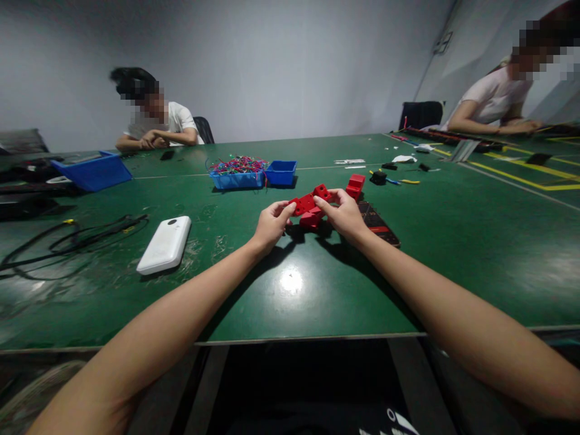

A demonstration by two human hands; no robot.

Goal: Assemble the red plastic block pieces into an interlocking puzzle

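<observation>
Above the green table, both hands hold a red block-like part (304,204) with small dark holes in its faces. My left hand (273,225) pinches its left end between thumb and fingers. The right end is gripped by my right hand (344,212), its thumb lying over the front. Just below the fingers, another red piece (310,219) shows; whether it is joined to the held part I cannot tell. Behind my right hand stands a red block (355,186). A dark phone-like slab (379,226) lies partly hidden beside my right wrist.
A blue bin of coloured wires (238,178) and a smaller blue bin (281,173) stand beyond my hands. A white power bank (165,244) and black cables (67,244) lie left. Wire scraps and a black part (377,177) lie right. Two people sit across the table (281,314).
</observation>
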